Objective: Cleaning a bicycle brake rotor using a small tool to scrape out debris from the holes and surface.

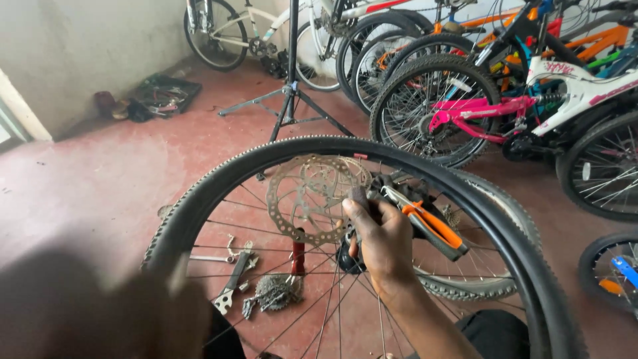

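Your right hand (pixel 380 242) fingers (pixel 359 206) wrap tightly around orange-handled pliers (pixel 425 223), their tip at the hub beside the brake disc (pixel 309 199) of the upright wheel (pixel 465 199). Your left hand (pixel 153 312) is a blur at the tyre, its grip unclear.

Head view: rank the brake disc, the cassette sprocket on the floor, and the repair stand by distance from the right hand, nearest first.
From the right hand:
1. Brake disc, on the wheel hub just left of the fingers.
2. Cassette sprocket, on the floor, lower left behind the spokes.
3. Repair stand, far back, upright near the parked bikes.
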